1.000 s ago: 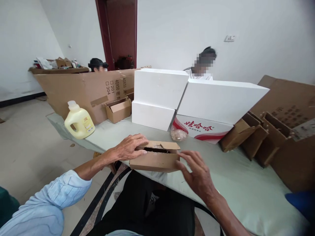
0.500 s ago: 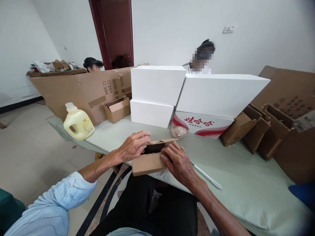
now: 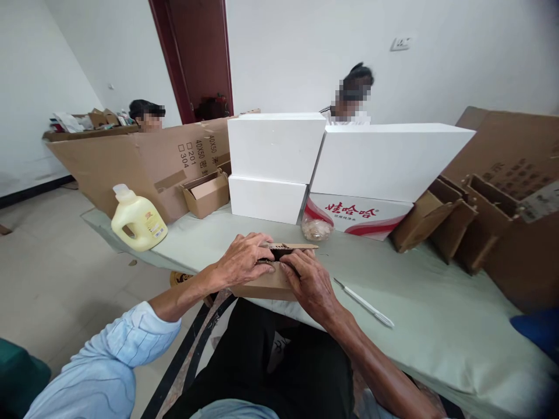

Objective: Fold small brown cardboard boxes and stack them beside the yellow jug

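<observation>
A small brown cardboard box (image 3: 263, 288) lies at the table's near edge, its top partly open along a dark gap. My left hand (image 3: 248, 259) grips the box at its left end, thumb on the near side and fingers over the gap. From the right, my right hand (image 3: 309, 282) is closed on the box, with its fingertips curled into the opening. Its raised back flap (image 3: 297, 247) stands behind the fingers. To the right of my right hand rests a white craft knife (image 3: 364, 302) with a thin blade. The inside of the box is mostly hidden.
White boxes (image 3: 275, 148) are stacked at the back, one over a red-and-white printed carton (image 3: 356, 215). A yellow jug (image 3: 137, 220) stands left, near a small open box (image 3: 205, 195). Open cardboard boxes (image 3: 489, 224) line the right. Two people sit beyond the boxes.
The box's opening has narrowed as my hands press its near top panel and back flap closer together. My left hand has shifted slightly right, its thumb now on the near panel.
</observation>
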